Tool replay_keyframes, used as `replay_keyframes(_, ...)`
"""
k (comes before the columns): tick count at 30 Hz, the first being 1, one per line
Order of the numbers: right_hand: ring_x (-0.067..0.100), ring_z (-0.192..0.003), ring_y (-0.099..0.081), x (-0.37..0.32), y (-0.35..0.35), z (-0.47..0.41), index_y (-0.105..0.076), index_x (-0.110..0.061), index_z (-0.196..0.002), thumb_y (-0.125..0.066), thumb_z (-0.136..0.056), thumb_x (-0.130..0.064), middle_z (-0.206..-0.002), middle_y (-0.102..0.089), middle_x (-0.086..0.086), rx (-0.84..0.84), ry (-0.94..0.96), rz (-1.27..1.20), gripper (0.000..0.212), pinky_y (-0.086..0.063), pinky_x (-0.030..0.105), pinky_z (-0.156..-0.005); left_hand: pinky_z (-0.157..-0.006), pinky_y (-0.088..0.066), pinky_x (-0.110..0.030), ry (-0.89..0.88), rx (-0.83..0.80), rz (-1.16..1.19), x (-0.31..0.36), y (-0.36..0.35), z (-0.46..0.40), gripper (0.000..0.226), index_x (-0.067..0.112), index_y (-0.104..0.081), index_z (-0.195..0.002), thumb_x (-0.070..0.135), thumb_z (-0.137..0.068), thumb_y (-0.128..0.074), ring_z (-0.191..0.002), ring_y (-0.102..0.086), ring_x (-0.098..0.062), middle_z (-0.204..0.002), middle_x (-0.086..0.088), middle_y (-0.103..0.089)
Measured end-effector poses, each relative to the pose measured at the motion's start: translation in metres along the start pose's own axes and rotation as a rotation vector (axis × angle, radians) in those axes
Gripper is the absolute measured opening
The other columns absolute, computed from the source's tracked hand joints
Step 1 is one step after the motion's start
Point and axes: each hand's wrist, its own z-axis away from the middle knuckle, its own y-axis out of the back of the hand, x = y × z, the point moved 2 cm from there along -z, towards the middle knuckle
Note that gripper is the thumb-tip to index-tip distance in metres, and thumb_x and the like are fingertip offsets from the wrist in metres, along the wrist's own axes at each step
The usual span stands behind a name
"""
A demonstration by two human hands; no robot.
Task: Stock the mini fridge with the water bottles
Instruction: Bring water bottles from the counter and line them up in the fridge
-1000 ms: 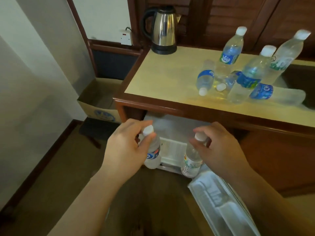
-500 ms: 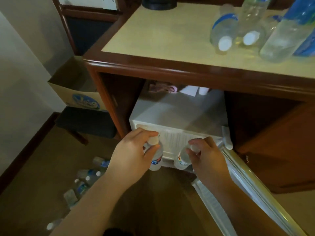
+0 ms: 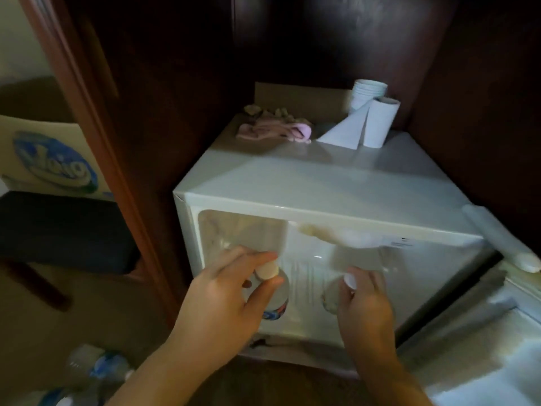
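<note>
Both grips are on the caps: the left hand (image 3: 216, 303) pinches the cap of a blue-labelled bottle (image 3: 276, 300) between thumb and fingertips, and the right hand (image 3: 363, 309) curls around the top of a second bottle (image 3: 332, 297), its white cap peeking out just past the fingers. Both bottles hang upright right at the open mouth of the mini fridge (image 3: 322, 183), the left one toward the left side of the cavity, the right one nearer the middle, and it is hard to say whether either has touched the fridge floor yet. The fridge door (image 3: 483, 347) swings wide open to the near right. As for progress, this looks like an early delivery: the pale interior visible behind the hands shows no other bottles, though blur and glare hide much of it. Plenty left to do, too, because more water bottles (image 3: 99, 367) lie scattered on the floor at the near left, well apart from the fridge. On top of the fridge, far back, sit a pink cloth (image 3: 275, 131), a paper roll (image 3: 377, 124) and a stack of paper cups (image 3: 367, 93), none of them in play. Judging from here, setting this pair down inside comes next, then back for the rest.
</note>
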Motion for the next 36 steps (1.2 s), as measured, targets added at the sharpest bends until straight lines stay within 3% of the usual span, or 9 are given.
replay_keyframes(4,0.028,-0.075,-0.056,0.035,-0.06,-0.031,-0.065,-0.014,-0.104,-0.064,-0.095,-0.009,-0.099,-0.055,0.007,0.191,0.02,-0.012,0.01,-0.049,0.034,-0.067,-0.074,-0.056,-0.02,-0.086,0.062,0.026,-0.035,-0.028,-0.001,0.03,0.034,-0.072,-0.121,0.044,-0.092,-0.072,-0.09,-0.065,-0.001,-0.108,0.026,-0.065)
replay_keyframes(10,0.031,-0.092,-0.062,0.071,-0.091,-0.059,-0.067,-0.009,-0.113,-0.057,-0.1,-0.013,-0.109,-0.06,0.013,0.317,0.057,-0.039,0.017,-0.053,0.041,-0.079,-0.071,-0.058,-0.024,-0.095,0.034,-0.014,-0.067,-0.054,-0.002,0.032,0.038,-0.072,-0.12,0.046,-0.09,-0.071,-0.088,-0.068,-0.008,-0.105,0.024,-0.067)
replay_keyframes(17,0.032,-0.11,-0.059,0.083,-0.093,-0.085,-0.063,-0.002,-0.129,-0.068,-0.095,-0.02,-0.126,-0.062,0.016,0.336,-0.135,-0.136,0.039,-0.042,0.03,-0.088,-0.074,-0.059,-0.025,-0.045,0.0,0.025,-0.079,-0.075,0.007,0.035,0.035,-0.071,-0.124,0.05,-0.092,-0.065,-0.091,-0.068,-0.005,-0.104,0.024,-0.066)
replay_keyframes(24,0.039,-0.102,-0.065,0.082,-0.092,-0.108,-0.071,-0.003,-0.111,-0.075,-0.086,-0.02,-0.108,-0.07,0.019,0.355,-0.192,-0.168,0.031,-0.049,0.036,-0.087,-0.076,-0.058,-0.016,0.008,-0.004,0.071,-0.066,-0.069,0.003,0.038,0.044,-0.067,-0.124,0.051,-0.087,-0.066,-0.097,-0.06,0.009,-0.104,0.031,-0.061)
replay_keyframes(28,0.037,-0.108,-0.068,0.07,-0.091,-0.114,-0.068,-0.004,-0.119,-0.07,-0.095,-0.032,-0.114,-0.073,0.017,0.181,-0.316,-0.099,0.037,-0.05,0.037,-0.088,-0.076,-0.057,-0.018,0.03,-0.027,0.095,-0.059,-0.064,-0.005,0.036,0.039,-0.068,-0.126,0.046,-0.091,-0.069,-0.092,-0.062,0.006,-0.101,0.025,-0.062)
replay_keyframes(32,0.04,-0.115,-0.064,0.066,-0.106,-0.122,-0.056,0.001,-0.127,-0.06,-0.1,-0.041,-0.123,-0.067,0.024,0.022,-0.337,0.09,0.05,-0.05,0.046,-0.1,-0.08,-0.055,-0.018,0.035,-0.055,0.109,-0.063,-0.075,-0.016,0.036,0.032,-0.07,-0.127,0.042,-0.092,-0.072,-0.092,-0.063,0.001,-0.104,0.022,-0.065)
replay_keyframes(36,0.044,-0.121,-0.058,0.072,-0.112,-0.122,-0.046,-0.003,-0.134,-0.064,-0.097,-0.036,-0.131,-0.059,0.026,0.049,-0.363,0.057,0.053,-0.048,0.051,-0.099,-0.088,-0.058,-0.03,0.07,-0.042,0.132,-0.074,-0.09,-0.023,0.039,0.027,-0.07,-0.128,0.038,-0.091,-0.074,-0.098,-0.063,-0.001,-0.109,0.018,-0.067)
